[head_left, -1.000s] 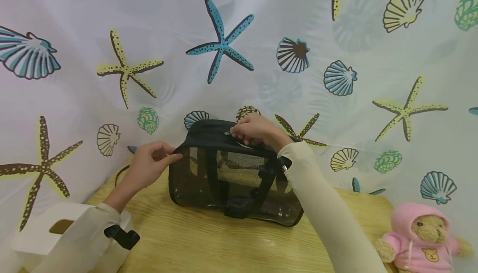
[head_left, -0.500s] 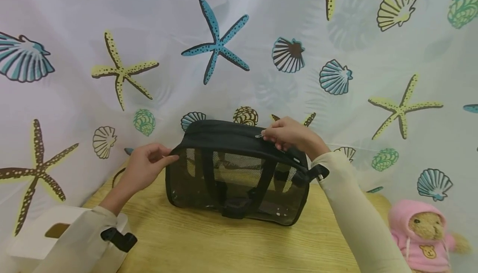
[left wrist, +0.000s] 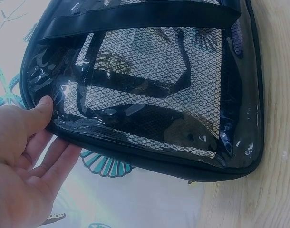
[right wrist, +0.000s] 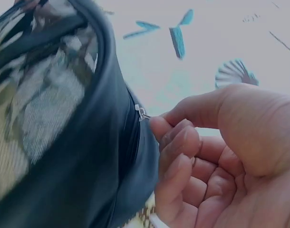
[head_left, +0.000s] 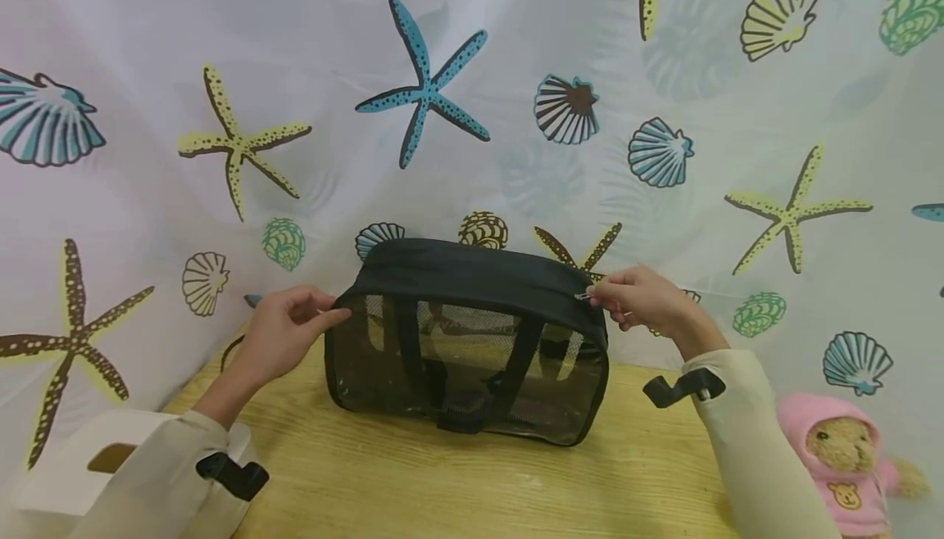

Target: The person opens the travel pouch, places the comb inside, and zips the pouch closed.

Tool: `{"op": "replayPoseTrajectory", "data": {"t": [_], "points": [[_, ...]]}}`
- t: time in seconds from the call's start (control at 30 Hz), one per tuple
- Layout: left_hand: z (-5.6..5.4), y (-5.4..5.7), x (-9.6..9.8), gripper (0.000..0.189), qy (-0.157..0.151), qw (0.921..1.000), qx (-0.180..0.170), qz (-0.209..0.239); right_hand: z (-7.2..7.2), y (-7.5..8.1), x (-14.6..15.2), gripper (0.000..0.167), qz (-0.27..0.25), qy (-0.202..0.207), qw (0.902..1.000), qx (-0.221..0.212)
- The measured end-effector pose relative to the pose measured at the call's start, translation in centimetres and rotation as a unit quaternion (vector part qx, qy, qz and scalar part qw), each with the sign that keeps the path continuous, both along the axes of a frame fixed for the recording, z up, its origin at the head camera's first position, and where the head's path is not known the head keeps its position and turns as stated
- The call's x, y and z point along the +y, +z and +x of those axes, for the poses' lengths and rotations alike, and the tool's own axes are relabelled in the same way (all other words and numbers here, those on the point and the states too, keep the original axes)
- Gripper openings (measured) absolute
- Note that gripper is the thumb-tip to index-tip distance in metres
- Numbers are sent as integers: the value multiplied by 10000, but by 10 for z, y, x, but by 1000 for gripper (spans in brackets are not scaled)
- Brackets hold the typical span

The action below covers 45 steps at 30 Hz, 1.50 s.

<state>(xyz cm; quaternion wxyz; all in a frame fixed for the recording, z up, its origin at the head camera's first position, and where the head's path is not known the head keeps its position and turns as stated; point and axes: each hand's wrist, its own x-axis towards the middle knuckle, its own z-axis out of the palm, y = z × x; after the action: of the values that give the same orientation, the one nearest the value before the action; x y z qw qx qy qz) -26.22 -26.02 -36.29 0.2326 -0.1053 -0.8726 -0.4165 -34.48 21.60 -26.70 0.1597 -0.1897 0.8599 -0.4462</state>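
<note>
A black bag [head_left: 472, 277] with a see-through front and mesh back stands upright on the wooden table. My right hand [head_left: 643, 301] pinches the metal zipper pull [right wrist: 142, 113] between thumb and forefinger at the bag's top right end. Along the top, the zipper behind the pull looks drawn together. At the upper left corner, my left hand [head_left: 291, 330] pinches the edge, thumb on the clear front and fingers behind, as the left wrist view shows. A dark strap [left wrist: 145, 21] crosses the clear panel.
A white box [head_left: 66, 457] with an oval opening stands at the front left, partly behind the left sleeve. At the right sits a teddy bear [head_left: 841, 457] in a pink hoodie. A curtain [head_left: 472, 187] printed with starfish and shells hangs close behind the bag.
My right hand has drawn the zipper pull rightward along the bag's top, from near the middle to the right end; the gap there has drawn together. My left hand keeps its corner hold.
</note>
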Motion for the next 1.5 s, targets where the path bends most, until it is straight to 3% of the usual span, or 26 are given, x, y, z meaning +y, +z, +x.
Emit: {"op": "replayPoseTrajectory", "data": {"t": [0.5, 0.87, 1.3, 1.5], "points": [[4, 2, -4, 22, 103, 9999, -98, -32, 7, -66, 57, 29, -621, -432, 9946, -704], [1, 3, -2, 27, 125, 9991, -413, -24, 14, -118, 61, 27, -621, -545, 9914, -1012], [-1, 4, 1, 31, 141, 9983, -563, 38, 14, -134, 53, 27, -664, -819, 9880, -1127], [-1, 1, -2, 39, 18, 9983, -577, -93, 19, -136, 55, 47, -409, -964, 9905, -888]]}}
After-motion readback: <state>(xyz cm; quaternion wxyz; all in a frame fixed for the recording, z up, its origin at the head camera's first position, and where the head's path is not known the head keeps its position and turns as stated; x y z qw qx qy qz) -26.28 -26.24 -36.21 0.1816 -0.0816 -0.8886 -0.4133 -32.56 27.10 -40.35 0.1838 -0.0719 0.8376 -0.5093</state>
